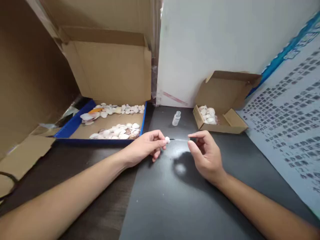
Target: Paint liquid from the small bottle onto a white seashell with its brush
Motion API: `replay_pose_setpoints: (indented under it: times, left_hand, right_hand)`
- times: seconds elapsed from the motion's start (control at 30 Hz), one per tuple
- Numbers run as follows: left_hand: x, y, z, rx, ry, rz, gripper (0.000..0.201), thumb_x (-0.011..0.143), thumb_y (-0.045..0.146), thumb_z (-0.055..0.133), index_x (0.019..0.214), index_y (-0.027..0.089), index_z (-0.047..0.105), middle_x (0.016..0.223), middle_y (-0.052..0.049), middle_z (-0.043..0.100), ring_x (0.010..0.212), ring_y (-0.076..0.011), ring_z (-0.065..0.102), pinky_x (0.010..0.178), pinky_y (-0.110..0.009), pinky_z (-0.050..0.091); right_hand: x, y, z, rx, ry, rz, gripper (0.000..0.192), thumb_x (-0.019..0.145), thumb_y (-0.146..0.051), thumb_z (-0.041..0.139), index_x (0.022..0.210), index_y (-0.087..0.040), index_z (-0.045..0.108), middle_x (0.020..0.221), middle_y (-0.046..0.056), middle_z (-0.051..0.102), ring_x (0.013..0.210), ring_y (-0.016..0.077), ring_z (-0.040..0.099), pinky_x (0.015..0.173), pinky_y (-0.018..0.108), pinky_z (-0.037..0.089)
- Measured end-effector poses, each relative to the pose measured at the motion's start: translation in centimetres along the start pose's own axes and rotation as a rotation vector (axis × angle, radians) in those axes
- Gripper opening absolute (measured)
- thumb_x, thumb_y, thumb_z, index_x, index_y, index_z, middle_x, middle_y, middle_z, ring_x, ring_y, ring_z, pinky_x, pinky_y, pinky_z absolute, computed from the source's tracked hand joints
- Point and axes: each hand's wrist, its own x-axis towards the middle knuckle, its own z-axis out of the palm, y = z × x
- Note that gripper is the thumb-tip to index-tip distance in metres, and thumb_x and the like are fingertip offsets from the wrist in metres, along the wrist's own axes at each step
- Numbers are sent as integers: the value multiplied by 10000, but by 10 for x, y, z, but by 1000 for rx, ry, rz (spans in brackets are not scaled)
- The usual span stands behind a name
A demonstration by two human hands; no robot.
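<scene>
Dark surface (pixel 175 206) is lying under a glare spot. White wall (pixel 212 40) is standing behind it; printed poster (pixel 295 116) is leaning along the right; large cardboard sheets (pixel 30 66) are closing off the left.

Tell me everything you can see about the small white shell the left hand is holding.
The small white shell is a rounded, pale, matte piece, pinched at the fingertips of the left hand just above the dark tabletop. A thin dark-tipped brush or stick, held level by the right hand, meets its right side. Its finer surface detail is too small to tell.
</scene>
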Motion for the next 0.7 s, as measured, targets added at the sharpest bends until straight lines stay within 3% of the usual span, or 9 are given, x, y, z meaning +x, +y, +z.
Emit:
replay_pose_setpoints:
  times: [0.27, 0.7]
  left_hand:
    - [0, -4, 0, 3, -15, 15, 241, 856, 351, 699, 849, 172, 538, 711, 56, 559, 459, -28, 458, 419, -159, 400]
    - [0, -2, 0, 12, -10, 15, 207, 860, 318, 690, 831, 177, 541, 686, 57, 552, 466, -38, 466, 426, -164, 405]
  right_hand:
    - [0, 1, 0, -29, -10, 3, 80, 877, -238, 631, 929, -213, 577, 642, -57, 508, 541, 110, 490, 496, 221, 420]
    - [-1, 1, -1, -11, 7, 10, 62, 886, -232, 618, 926, -215, 574, 647, -54, 516, 535, 106, 486, 492, 218, 409]
